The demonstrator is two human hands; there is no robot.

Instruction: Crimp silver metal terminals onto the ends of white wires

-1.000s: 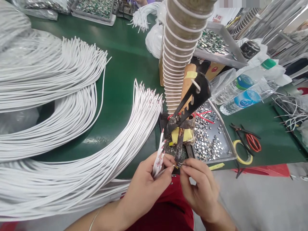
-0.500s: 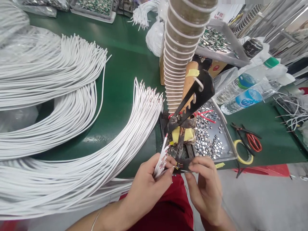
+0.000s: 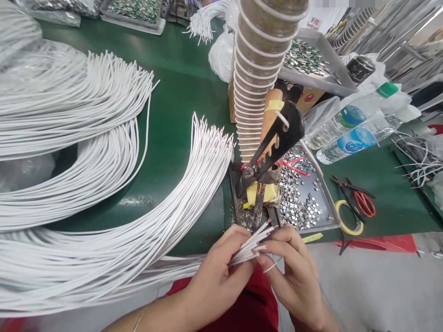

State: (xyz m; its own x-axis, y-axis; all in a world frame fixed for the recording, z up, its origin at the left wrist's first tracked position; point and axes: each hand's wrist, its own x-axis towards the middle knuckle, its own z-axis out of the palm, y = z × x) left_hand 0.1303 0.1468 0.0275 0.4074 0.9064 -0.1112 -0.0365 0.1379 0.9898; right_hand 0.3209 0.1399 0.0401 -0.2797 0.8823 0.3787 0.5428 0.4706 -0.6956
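My left hand is closed around a small bunch of white wires, whose bare reddish tips point up and to the right. Against those tips, my right hand has its thumb and fingers pinched. A thin pale strand that looks like solder wire curves out by the right thumb; exactly how it is gripped is partly hidden. Just beyond both hands stands a wooden-handled soldering iron in a black metal bracket, its dark tip pointing down towards me.
Large bundles of white wires cover the left of the green table. A ribbed hose rises behind the iron. To the right are a metal tray of small shiny parts, pliers, yellow tape and water bottles.
Both hands have drawn back from the iron's tip towards me. The bunch of wires has swung from upright to slanting right, and my right fingers have come to its tips.
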